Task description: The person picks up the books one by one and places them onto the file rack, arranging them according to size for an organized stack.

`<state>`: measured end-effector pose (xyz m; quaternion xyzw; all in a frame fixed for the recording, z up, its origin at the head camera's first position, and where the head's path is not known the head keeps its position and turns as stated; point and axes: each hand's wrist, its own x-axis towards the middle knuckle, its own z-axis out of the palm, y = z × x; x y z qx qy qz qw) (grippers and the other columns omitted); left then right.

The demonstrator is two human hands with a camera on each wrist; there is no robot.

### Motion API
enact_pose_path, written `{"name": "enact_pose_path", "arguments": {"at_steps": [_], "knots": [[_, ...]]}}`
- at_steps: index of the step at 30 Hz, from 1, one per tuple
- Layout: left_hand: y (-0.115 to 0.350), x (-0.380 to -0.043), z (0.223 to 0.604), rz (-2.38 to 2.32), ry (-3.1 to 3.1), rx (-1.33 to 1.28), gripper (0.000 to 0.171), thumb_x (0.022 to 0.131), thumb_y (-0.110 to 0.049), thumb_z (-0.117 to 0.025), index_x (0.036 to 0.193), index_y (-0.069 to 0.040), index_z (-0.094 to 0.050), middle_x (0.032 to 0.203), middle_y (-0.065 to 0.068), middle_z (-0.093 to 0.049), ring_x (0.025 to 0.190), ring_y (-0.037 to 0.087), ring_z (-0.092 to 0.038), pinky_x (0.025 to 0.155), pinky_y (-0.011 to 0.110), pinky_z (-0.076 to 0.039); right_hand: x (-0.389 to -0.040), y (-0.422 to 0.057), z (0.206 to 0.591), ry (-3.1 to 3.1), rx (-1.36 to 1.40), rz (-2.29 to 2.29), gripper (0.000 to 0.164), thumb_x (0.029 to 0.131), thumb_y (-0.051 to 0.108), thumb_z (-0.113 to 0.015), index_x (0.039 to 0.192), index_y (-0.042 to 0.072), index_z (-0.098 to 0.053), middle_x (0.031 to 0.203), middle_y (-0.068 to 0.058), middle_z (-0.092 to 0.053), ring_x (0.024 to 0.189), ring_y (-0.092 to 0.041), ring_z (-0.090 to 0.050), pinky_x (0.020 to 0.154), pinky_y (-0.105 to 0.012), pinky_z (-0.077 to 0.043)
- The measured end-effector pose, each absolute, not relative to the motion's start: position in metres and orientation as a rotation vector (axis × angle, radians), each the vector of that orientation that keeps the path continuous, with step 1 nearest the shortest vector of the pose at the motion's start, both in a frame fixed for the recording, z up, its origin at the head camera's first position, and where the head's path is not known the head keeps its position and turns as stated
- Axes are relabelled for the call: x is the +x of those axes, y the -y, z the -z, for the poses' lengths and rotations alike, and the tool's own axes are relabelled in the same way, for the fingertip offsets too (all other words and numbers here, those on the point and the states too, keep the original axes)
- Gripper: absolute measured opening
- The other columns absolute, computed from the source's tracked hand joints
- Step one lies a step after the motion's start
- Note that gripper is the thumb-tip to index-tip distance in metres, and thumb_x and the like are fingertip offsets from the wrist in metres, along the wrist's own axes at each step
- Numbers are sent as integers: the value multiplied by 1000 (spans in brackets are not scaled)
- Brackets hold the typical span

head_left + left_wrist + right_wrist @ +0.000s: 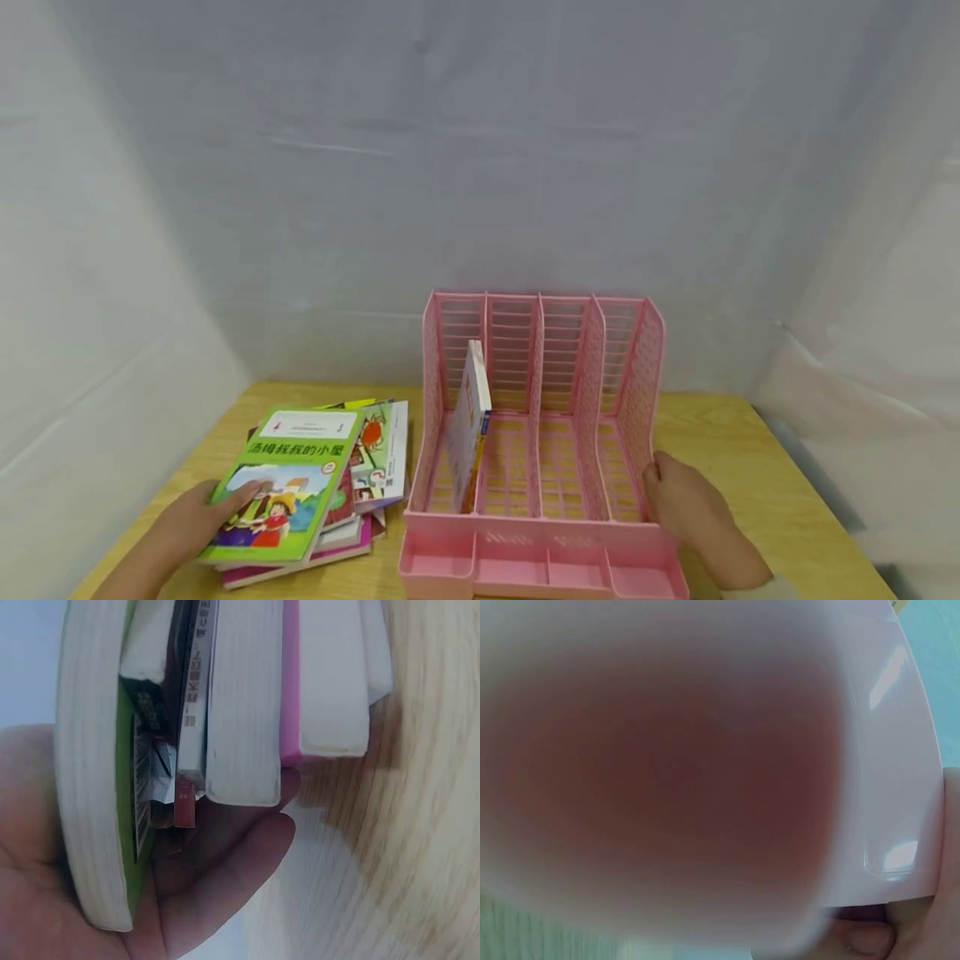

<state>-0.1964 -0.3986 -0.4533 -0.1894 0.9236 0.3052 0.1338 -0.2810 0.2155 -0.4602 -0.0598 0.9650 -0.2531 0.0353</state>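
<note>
A green-covered picture book [315, 450] lies tilted on top of a pile of books [386, 467] at the left. My left hand [187, 521] pinches its left edge, thumb over the cover. In the left wrist view, fingers [240, 877] reach beneath the green book's thick page edge [94, 765], beside the other books' spines. My right hand [690, 508] grips the right side wall of a pink desktop file rack [536, 527]. In the right wrist view, a large blur hides much of the pink panel [900, 787]. One book [471, 425] leans upright in the rack's leftmost slot.
The wooden table [780, 500] carries both pile and rack. Small open trays [510, 571] run along the rack's front. Pale sheeting [337, 208] hangs behind the table and on both sides. Thin dividers [538, 400] separate the rack's upright slots.
</note>
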Motion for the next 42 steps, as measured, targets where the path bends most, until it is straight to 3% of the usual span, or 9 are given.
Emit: {"name": "enact_pose_path", "arguments": {"at_steps": [21,31,37,42], "knots": [[415,-186,468,-1037,-2609,-645,128,87,-90,-36,145,24,-26,96,13,-66,85,22,-62,70,35,-50,-281,-211,458,-2957,-167,775,31,109,24,-35,96,8,-58,69,-4,-50,64,-19,-50,60,-36,-43],[409,-184,476,-1132,-2607,-696,126,89,-90,-32,149,21,-25,95,13,-66,82,22,-63,69,35,-53,-280,-215,461,-2974,-169,776,31,108,23,-35,98,8,-60,69,-4,-51,67,-19,-52,64,-39,-45],[410,-175,477,-1097,-2655,-729,125,90,-90,-26,148,21,-26,105,22,-64,87,26,-62,68,34,-50,-281,-213,462,-2958,-186,787,32,109,23,-35,98,8,-60,70,-4,-51,67,-19,-52,63,-39,-46],[409,-171,464,-1035,-2773,-754,119,93,-85,-34,148,21,-27,112,30,-61,92,31,-60,68,33,-49,-282,-212,462,-2977,-190,766,33,109,24,-35,103,6,-62,73,-3,-54,72,-20,-56,68,-43,-49]]}}
